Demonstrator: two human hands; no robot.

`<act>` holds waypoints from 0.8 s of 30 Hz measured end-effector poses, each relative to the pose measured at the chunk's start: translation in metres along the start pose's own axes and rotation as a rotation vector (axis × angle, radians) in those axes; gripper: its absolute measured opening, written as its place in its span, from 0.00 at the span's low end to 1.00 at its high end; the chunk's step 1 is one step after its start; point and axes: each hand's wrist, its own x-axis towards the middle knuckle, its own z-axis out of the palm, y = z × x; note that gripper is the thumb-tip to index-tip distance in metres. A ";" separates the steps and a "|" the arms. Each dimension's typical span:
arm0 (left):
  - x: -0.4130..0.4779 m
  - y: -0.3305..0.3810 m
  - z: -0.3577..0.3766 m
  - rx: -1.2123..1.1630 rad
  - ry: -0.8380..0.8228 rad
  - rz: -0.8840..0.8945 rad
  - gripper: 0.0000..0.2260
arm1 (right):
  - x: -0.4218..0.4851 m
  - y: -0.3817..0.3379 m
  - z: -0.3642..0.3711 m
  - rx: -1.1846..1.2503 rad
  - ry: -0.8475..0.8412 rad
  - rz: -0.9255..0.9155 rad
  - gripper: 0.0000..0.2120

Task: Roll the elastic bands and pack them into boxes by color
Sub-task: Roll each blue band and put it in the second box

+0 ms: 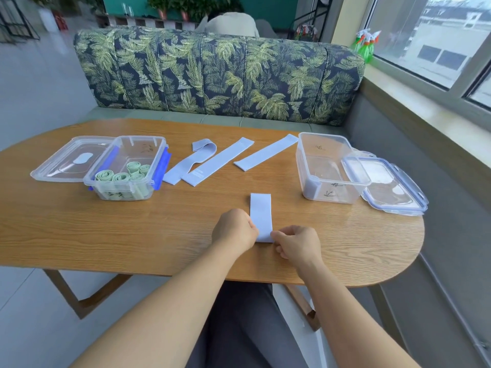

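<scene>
While the green rolls (pixel 121 176) sit packed in the left box (pixel 127 192), its lid (pixel 66 160) lying just beside it, three blue bands (pixel 218 162) lie flat and unrolled mid-table (pixel 106 235). Nearer the person, the left hand (pixel 235 229) is curled and grips the left edge of a fourth blue band (pixel 261 208) at its near end. That band lies flat on the table, pointing away. The right hand (pixel 297 244), fingers also curled, pinches the band's near right corner. The right box (pixel 326 168) stands open with its own lid (pixel 393 187) touching it. It seems to hold no rolls, though its near corner is hard to read.

Handling, as a judgement: the band looks light, soft and limp, and being elastic it is likely to spring open once rolled. Best hold is the near short end, both edges pinched, rolling tight and away, then keeping a pinch on the roll until it is boxed.
</scene>
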 end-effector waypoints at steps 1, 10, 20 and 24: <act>0.001 0.001 0.000 0.005 -0.004 -0.006 0.05 | 0.001 0.000 0.001 -0.008 -0.009 -0.001 0.03; 0.007 0.001 0.001 -0.006 0.008 0.010 0.09 | 0.008 -0.005 0.002 -0.033 -0.020 0.048 0.06; -0.008 -0.019 0.010 -0.295 0.125 0.072 0.08 | 0.014 -0.007 0.002 -0.062 -0.028 0.071 0.08; -0.012 -0.019 0.014 -0.347 0.120 0.033 0.10 | 0.014 -0.010 0.002 -0.072 -0.018 0.088 0.08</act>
